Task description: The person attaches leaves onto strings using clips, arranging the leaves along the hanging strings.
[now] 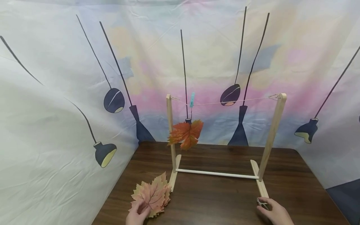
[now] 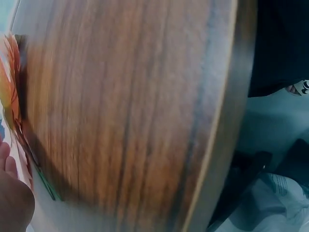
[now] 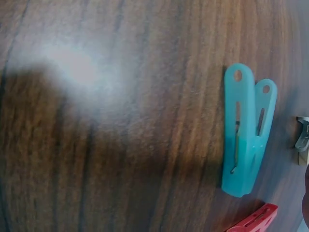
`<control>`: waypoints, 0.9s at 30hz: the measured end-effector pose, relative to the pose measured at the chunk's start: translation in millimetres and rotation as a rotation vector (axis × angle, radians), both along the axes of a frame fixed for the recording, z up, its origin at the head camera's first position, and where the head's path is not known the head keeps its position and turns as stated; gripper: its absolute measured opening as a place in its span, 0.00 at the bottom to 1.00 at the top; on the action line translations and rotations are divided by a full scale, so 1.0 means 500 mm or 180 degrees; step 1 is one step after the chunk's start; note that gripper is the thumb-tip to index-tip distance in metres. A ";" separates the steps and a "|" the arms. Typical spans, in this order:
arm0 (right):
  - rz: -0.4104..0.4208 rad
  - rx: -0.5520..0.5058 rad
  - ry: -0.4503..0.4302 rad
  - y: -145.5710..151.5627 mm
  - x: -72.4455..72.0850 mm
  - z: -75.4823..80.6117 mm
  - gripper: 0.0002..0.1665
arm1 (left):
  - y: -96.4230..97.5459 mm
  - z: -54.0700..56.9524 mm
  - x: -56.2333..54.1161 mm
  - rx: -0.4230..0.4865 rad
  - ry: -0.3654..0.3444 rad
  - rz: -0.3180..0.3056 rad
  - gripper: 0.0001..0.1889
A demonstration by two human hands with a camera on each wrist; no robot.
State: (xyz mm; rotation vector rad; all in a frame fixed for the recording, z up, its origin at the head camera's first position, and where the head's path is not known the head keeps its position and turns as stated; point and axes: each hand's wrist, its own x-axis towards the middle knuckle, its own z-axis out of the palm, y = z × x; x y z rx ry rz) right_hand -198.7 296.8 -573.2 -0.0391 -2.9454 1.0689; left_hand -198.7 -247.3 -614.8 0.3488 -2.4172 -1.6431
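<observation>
At the table's front left, my left hand (image 1: 137,214) pinches the near edge of a pile of faded orange-pink artificial leaves (image 1: 153,195). In the left wrist view the leaves (image 2: 12,87) show side-on at the left edge, stems pointing down. My right hand (image 1: 275,213) holds a grey clothespin (image 1: 262,203) between thumb and fingers, close to the front of the rack's right foot. Only a bit of this clothespin (image 3: 302,137) enters the right wrist view. An orange leaf (image 1: 187,134) hangs from the string (image 1: 233,102) under a teal clothespin (image 1: 192,100).
The wooden rack (image 1: 271,140) stands on the brown table (image 1: 213,200), a white rod (image 1: 216,173) joining its feet. In the right wrist view, a teal clothespin (image 3: 241,135) and a red clothespin (image 3: 256,220) lie on the table. Printed cloth (image 1: 197,62) hangs behind.
</observation>
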 end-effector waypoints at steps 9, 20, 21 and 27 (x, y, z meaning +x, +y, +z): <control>0.0066 -0.0007 0.0082 0.015 0.005 -0.011 0.29 | -0.021 0.002 0.015 -0.0736 0.0013 0.0009 0.26; 0.0081 0.0166 0.0189 0.032 -0.001 -0.026 0.29 | -0.027 -0.023 0.027 -0.1034 -0.0026 0.0273 0.23; 0.0070 0.0180 0.0170 0.032 -0.003 -0.027 0.30 | -0.025 -0.028 0.028 -0.1036 0.0003 0.0339 0.23; 0.0017 0.0246 -0.0009 0.040 -0.005 -0.032 0.32 | -0.017 -0.053 0.034 -0.1268 0.0436 0.0668 0.19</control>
